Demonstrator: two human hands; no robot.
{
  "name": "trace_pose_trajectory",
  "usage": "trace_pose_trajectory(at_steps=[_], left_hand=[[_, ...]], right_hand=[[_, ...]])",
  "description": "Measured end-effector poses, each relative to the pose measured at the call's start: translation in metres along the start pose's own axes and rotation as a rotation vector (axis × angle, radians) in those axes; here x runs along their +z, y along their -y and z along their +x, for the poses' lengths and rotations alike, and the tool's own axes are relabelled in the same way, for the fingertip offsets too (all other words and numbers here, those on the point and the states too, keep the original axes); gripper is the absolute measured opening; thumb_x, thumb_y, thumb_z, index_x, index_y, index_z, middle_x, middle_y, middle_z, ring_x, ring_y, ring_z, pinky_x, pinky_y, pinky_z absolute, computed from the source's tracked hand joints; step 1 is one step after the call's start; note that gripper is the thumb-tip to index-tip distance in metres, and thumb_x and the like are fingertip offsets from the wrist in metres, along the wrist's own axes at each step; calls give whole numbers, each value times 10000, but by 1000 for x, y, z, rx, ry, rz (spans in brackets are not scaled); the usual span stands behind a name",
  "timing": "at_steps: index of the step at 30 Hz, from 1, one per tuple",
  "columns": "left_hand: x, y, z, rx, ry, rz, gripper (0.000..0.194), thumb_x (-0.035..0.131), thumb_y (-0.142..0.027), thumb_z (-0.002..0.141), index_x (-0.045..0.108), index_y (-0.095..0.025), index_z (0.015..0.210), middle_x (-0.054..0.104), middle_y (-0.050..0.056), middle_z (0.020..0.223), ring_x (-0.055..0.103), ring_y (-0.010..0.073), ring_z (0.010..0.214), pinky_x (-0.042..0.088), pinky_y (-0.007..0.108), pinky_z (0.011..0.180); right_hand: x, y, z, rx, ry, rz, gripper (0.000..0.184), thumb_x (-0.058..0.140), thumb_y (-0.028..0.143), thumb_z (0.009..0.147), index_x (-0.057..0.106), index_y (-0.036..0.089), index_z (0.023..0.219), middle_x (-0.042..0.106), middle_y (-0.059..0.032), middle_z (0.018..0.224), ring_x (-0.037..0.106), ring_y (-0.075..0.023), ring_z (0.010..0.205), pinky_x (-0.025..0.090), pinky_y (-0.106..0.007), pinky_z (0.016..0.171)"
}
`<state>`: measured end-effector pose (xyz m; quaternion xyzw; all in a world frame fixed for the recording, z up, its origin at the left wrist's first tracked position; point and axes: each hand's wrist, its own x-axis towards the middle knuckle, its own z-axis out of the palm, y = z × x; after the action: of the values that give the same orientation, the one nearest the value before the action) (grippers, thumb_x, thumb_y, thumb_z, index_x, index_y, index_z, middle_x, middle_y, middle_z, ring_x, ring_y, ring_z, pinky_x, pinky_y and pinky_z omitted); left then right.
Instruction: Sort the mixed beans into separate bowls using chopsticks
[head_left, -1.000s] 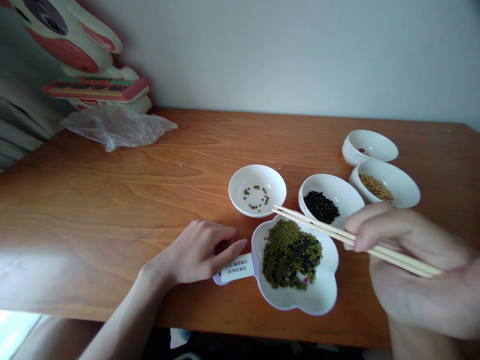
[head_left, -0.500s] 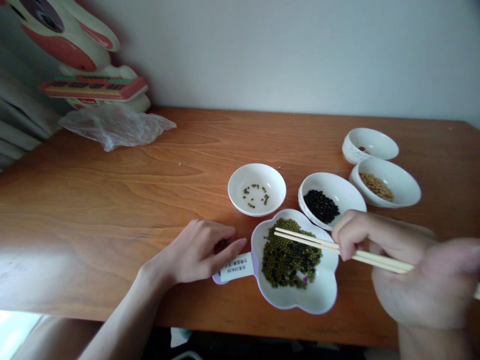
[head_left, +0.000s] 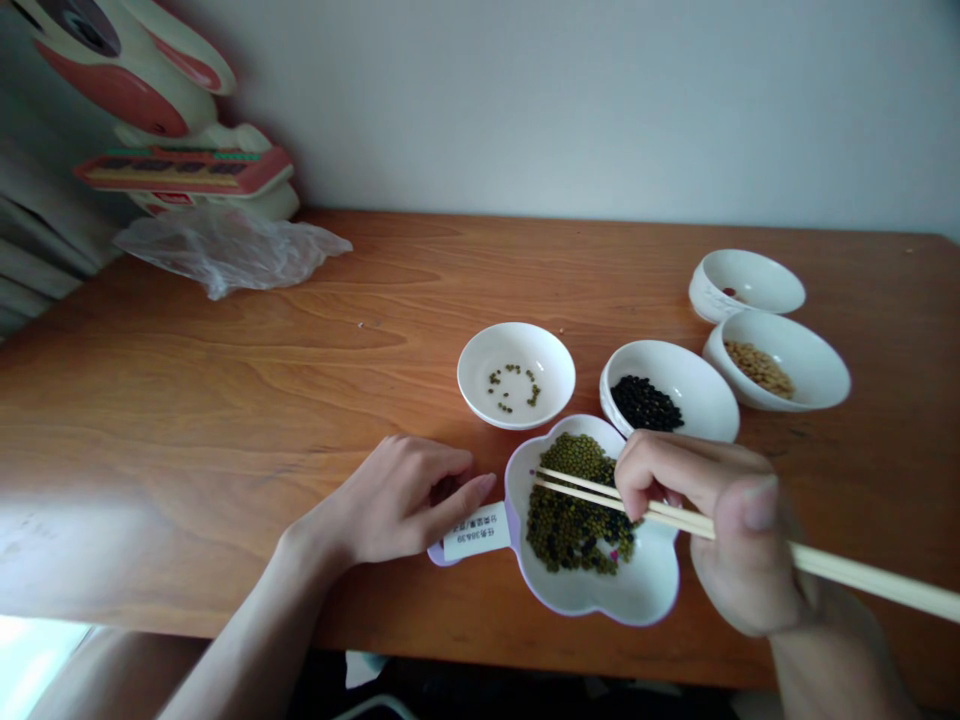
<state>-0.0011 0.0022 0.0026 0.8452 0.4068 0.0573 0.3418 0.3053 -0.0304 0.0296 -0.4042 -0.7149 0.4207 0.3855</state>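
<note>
My right hand (head_left: 720, 530) grips a pair of wooden chopsticks (head_left: 585, 490). Their tips are slightly apart over the left side of a white flower-shaped dish (head_left: 652, 595) with a lilac rim. Inside lie green mung beans (head_left: 577, 455) mixed with black beans. At the dish's labelled handle (head_left: 476, 532), my left hand (head_left: 409, 495) is curled with its thumb along the upper edge; its other fingers are partly hidden. Just behind the dish, a white bowl (head_left: 516, 335) holds a few mung beans, and another bowl (head_left: 705, 400) holds black beans.
At the right, one bowl (head_left: 814, 365) contains tan beans and a farther bowl (head_left: 772, 280) has a little reddish-brown content. A crumpled clear plastic bag (head_left: 232, 250) lies before a cartoon dog-like figure (head_left: 187, 130) at the back left. The wooden table (head_left: 187, 400) meets a wall.
My right hand has moved left over the dish's right edge, carrying the chopsticks. Their tips have shifted slightly left and spread a little. My left hand stays at the handle.
</note>
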Motion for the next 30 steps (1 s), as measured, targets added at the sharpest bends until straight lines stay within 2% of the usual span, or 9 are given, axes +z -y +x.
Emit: trace_pose_trajectory(at_steps=[5,9,18,30], left_hand=[[0,1,0,1,1,11,462,472,-474,1143,619,-189,811,637,-14,715,514,113,606,316,288,599],[1,1,1,-10,15,15,477,458,-493,1145,622,-193,813,640,-17,724,513,114,612,312,293,602],[0,-1,1,-21,14,13,494,457,-506,1142,625,-189,802,641,-14,716,512,113,606,309,295,598],[0,-1,0,-5,-2,11,485,475,-493,1141,623,-186,797,644,-13,709,519,110,597,318,285,592]], right_hand=[[0,-1,1,-13,3,-12,652,309,717,1072,576,227,736,550,-26,645,465,-178,587,304,-349,561],[0,1,0,-30,4,-56,660,246,668,1111,572,227,743,559,-29,655,475,-179,592,314,-352,565],[-2,7,1,-35,-71,-50,768,263,825,1034,565,215,679,537,-16,620,443,-160,552,262,-336,538],[0,4,1,-53,-4,-28,730,274,798,1049,545,217,699,533,-9,634,464,-157,570,284,-336,561]])
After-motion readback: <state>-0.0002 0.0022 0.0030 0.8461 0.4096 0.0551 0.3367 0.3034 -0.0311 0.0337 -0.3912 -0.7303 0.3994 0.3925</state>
